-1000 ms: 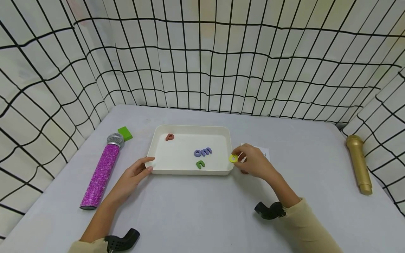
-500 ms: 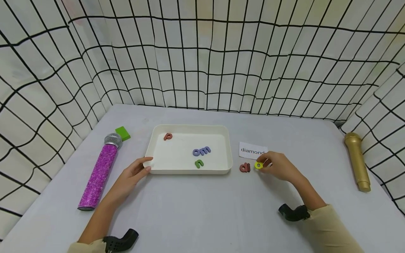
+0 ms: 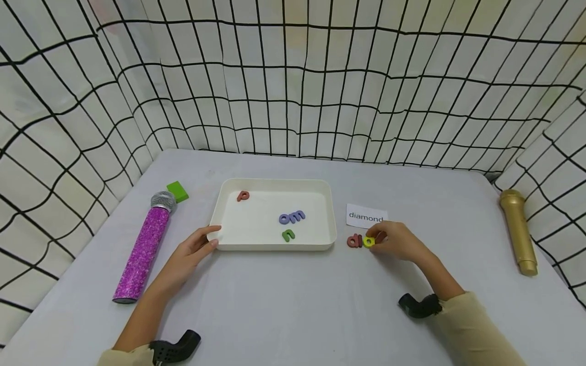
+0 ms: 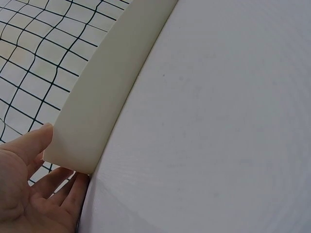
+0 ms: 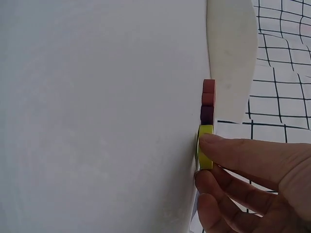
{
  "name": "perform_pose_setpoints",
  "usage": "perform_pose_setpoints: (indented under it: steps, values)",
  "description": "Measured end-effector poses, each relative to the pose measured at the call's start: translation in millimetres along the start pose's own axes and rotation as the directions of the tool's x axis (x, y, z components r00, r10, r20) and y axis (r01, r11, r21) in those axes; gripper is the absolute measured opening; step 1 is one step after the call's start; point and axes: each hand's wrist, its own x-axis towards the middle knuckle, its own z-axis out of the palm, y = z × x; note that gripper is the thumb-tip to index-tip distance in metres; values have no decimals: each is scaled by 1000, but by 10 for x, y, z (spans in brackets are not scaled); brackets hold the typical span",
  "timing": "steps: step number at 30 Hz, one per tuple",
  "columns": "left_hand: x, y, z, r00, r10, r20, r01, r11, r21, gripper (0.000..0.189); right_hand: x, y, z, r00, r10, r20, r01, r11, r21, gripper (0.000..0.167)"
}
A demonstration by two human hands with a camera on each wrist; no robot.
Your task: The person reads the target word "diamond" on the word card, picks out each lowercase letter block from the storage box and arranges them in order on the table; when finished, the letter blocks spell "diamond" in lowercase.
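My right hand (image 3: 397, 243) pinches a yellow letter (image 5: 206, 162), apparently an "a", between thumb and fingers. It sits low at the table, right beside a red letter "d" (image 3: 350, 241) and a dark red "i" (image 3: 359, 240), forming a row. Just behind them lies a white card (image 3: 354, 220) printed "diamond", partly overlapped by my fingers in the head view. At the front left corner of the white tray (image 3: 249, 229), my left hand (image 3: 189, 250) holds the wall with thumb and fingers. Inside the tray are a blue "o" (image 3: 281, 220), blue "m" (image 3: 297, 217), green "n" (image 3: 285, 236) and red "p" (image 3: 240, 197).
A pink glittery microphone (image 3: 145, 254) lies left of the tray, with a green block (image 3: 178, 191) by its head. Far right lies a gold cylindrical object (image 3: 519, 234). Black grid netting (image 3: 288, 66) surrounds the white-covered table (image 3: 284, 305).
My right hand has carried the yellow letter rightward from the tray's edge, then slightly left, up against the dark red "i". My left hand stays at the tray corner.
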Motion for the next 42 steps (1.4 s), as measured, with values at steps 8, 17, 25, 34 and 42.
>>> perform_pose_setpoints:
  steps: [8,17,25,34,42]
  values:
    - [-4,26,3,1000,-9,-1,9,1000,5,51,2,-38,9,1000,-6,8,6,1000,1,23]
    - [-14,18,-4,1000,8,-1,-8,1000,-7,49,7,-33,28,1000,-16,10,16,1000,1,24]
    - [12,-15,0,1000,2,-3,-2,1000,6,51,6,-89,-39,1000,11,4,-11,1000,-12,33]
    - [-16,24,-2,1000,9,-5,-9,1000,-1,49,88,-314,-26,977,-25,-213,27,1000,7,24]
    - [-14,34,-4,1000,-2,-2,2,1000,-7,49,341,-598,138,933,-108,-342,130,991,41,23]
